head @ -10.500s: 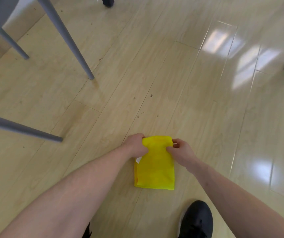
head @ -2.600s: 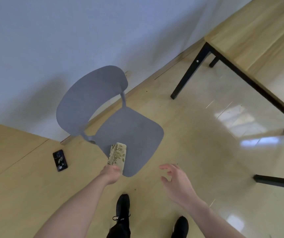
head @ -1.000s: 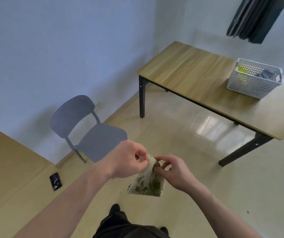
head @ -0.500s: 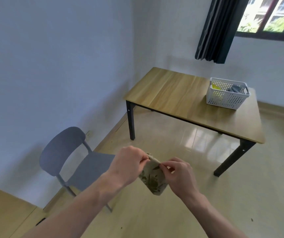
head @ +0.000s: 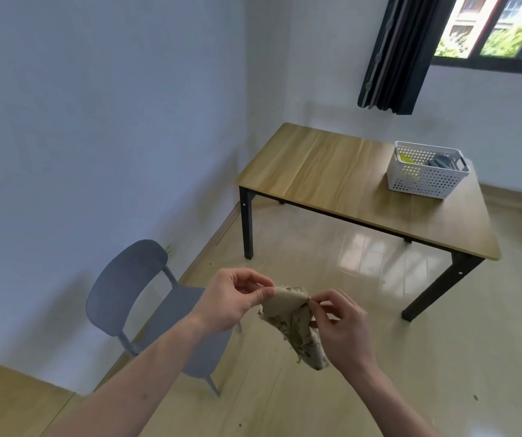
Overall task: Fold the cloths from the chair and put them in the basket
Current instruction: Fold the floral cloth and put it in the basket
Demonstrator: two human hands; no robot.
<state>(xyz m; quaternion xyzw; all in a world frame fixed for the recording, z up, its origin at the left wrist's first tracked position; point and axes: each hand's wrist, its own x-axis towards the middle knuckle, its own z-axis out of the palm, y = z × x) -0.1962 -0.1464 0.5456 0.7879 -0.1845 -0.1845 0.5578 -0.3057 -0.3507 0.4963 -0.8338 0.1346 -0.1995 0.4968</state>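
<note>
A beige cloth with a green leaf print (head: 294, 323) hangs in the air in front of me. My left hand (head: 231, 299) pinches its upper left edge and my right hand (head: 340, 326) pinches its upper right edge. The grey chair (head: 133, 288) stands low on the left by the wall, its seat partly hidden behind my left arm and bare where it shows. On the far right of the wooden table (head: 332, 178) stands the white perforated basket (head: 423, 181), with a yellow cloth (head: 406, 159) and a dark grey cloth (head: 440, 160) inside.
The table has black legs (head: 248, 228) and stands in the room's corner under a window with a dark curtain (head: 392, 55). Glossy wood-look floor (head: 363, 310) lies open between me and the table. A wooden surface (head: 10, 402) shows at the bottom left.
The yellow cloth I was folding on the floor now lies in the basket. I picked the leaf-print cloth off the chair and raised it; my hands have drawn slightly apart.
</note>
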